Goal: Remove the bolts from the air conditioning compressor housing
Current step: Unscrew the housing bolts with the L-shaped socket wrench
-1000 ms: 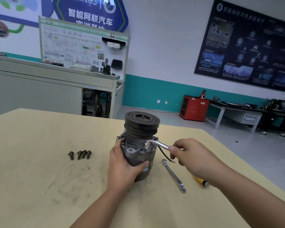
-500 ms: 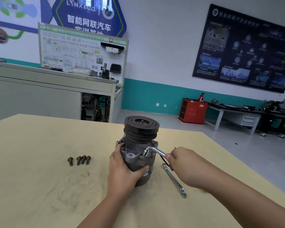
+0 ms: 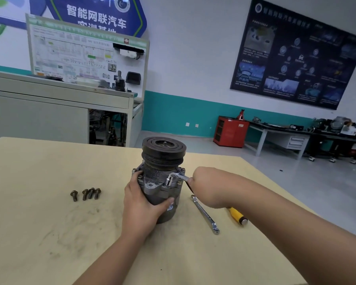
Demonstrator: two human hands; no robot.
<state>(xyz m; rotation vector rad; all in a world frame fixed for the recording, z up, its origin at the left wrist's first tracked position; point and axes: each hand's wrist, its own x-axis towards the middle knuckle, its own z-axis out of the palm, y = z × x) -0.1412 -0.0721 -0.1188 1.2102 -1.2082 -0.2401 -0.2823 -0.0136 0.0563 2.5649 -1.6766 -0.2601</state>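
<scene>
The grey air conditioning compressor stands upright on the yellow table, its dark pulley on top. My left hand grips the housing from the near left side, thumb across the front. My right hand holds the handle of an L-shaped socket wrench, whose socket end points down onto the flange at the housing's front right. Several loose bolts lie in a row on the table left of the compressor.
A flat spanner lies on the table right of the compressor. A yellow-handled screwdriver pokes out from under my right forearm. The table's right edge runs close behind my right arm.
My right hand has swung the wrench handle away from me, round to the compressor's right. My left hand keeps its hold. The view has shifted slightly.
</scene>
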